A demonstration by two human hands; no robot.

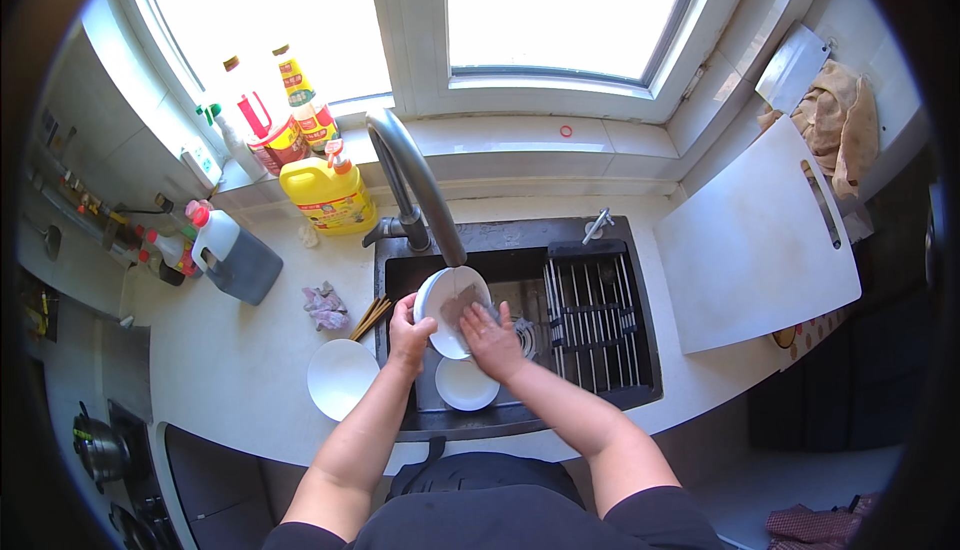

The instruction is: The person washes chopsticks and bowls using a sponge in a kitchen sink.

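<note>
Beneath the curved faucet (420, 175), a white bowl (436, 295) is tilted in the dark sink (425, 420). My left hand (406, 335) grips its left rim, thumb toward the inside. My right hand (492, 342) lies with fingers stretched against the bowl's inner right side. A greyish patch shows in the bowl by these fingertips; whether it is a cloth, a shadow or a reflection I cannot tell. Below, a smaller white dish (467, 386) sits in the sink. Another white bowl (342, 380) stands on the counter to the left.
A metal drying rack (597, 320) spans the sink's right side. Chopsticks (371, 318) and a crumpled cloth (325, 306) lie left of the sink. Behind them stand a yellow jug (330, 198) and a dark-filled jug (238, 258). A white cutting board (755, 250) leans at right.
</note>
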